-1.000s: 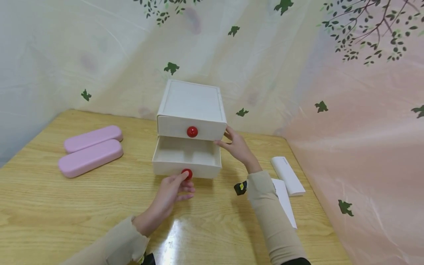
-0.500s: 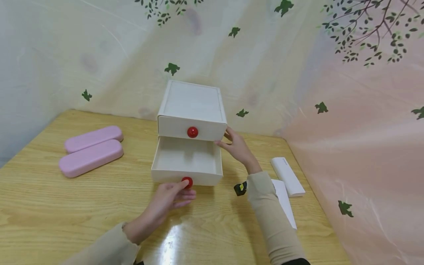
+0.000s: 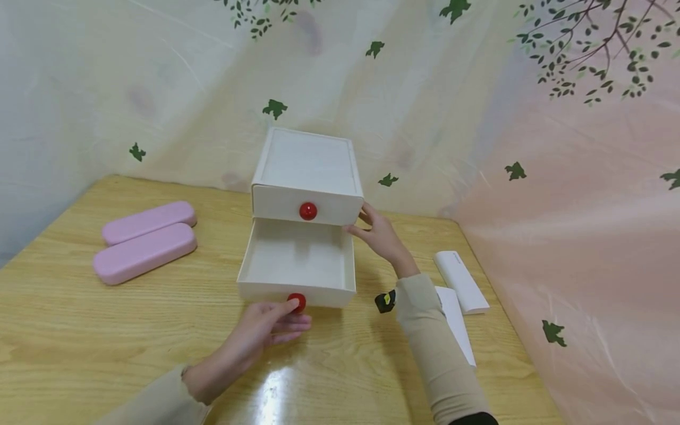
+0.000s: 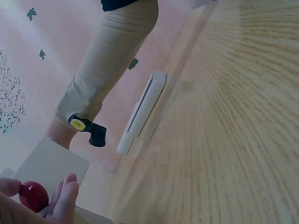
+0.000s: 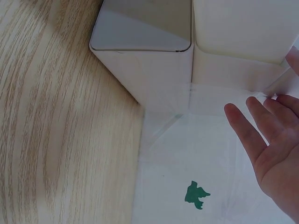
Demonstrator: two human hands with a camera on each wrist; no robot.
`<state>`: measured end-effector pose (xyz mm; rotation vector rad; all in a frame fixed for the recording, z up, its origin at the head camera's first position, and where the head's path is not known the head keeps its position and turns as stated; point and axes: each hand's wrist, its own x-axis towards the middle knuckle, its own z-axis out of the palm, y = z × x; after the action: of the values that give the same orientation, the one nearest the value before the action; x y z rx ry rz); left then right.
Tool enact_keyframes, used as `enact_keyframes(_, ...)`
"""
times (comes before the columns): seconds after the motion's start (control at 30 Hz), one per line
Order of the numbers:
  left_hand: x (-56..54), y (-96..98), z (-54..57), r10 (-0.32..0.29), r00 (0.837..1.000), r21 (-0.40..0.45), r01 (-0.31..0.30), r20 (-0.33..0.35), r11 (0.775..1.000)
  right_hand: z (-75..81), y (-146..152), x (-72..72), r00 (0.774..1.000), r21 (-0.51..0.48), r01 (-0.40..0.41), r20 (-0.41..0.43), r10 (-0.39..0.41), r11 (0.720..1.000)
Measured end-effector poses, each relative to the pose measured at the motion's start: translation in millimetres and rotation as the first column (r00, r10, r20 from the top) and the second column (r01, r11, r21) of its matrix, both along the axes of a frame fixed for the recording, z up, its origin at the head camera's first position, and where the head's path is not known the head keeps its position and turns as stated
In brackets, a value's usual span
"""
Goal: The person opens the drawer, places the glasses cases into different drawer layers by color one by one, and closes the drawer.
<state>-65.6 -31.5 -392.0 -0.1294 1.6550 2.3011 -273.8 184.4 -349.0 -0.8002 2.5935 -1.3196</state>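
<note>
A white two-drawer desktop cabinet point(image 3: 312, 162) stands at the middle back of the wooden table. Its lower drawer point(image 3: 294, 260) is pulled well out and shows a bare inside, while the upper drawer point(image 3: 276, 202) is closed. My left hand point(image 3: 249, 330) pinches the lower drawer's red knob point(image 4: 33, 196) between thumb and fingers. At the cabinet's right side, my right hand point(image 3: 383, 239) steadies it, with the thumb at the front edge under the upper drawer. In the right wrist view the right hand's fingers point(image 5: 240, 128) reach out nearly straight along that side.
Two pink oblong cases point(image 3: 146, 254) lie side by side on the left of the table point(image 3: 79, 330). Two white oblong cases point(image 3: 461, 282) lie on the right, one partly behind the right sleeve point(image 3: 438, 348). A leaf-patterned curtain point(image 3: 212, 88) hangs behind.
My left hand has drawn the lower drawer further out towards me by its knob. The right hand has stayed in place on the cabinet's side.
</note>
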Motion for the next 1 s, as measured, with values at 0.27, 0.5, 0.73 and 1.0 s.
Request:
enact_keyframes(0.27,7.4,-3.2,-2.4,-0.062,0.998,0.011,0.062,-0.012,0.998,-0.9,-1,-0.2,1.0,-0.002,-0.004,-0.009,0.004,1.0)
enact_keyframes(0.5,10.6,-4.3,-4.0,-0.092,0.996,0.012,0.092,-0.007,0.996,-1.8,-1,0.6,1.0,-0.009,-0.008,-0.004,0.008,1.0)
enact_keyframes(0.73,12.1,-4.2,-4.1,-0.095,0.995,0.034,0.095,-0.018,0.995,-3.7,-1,1.0,1.0,-0.013,-0.009,-0.007,0.009,1.0)
enact_keyframes(1.0,12.5,-2.0,-4.6,-0.084,0.996,0.022,0.084,-0.01,0.996,-4.0,0,0.9,1.0,-0.025,-0.014,0.003,0.014,1.0)
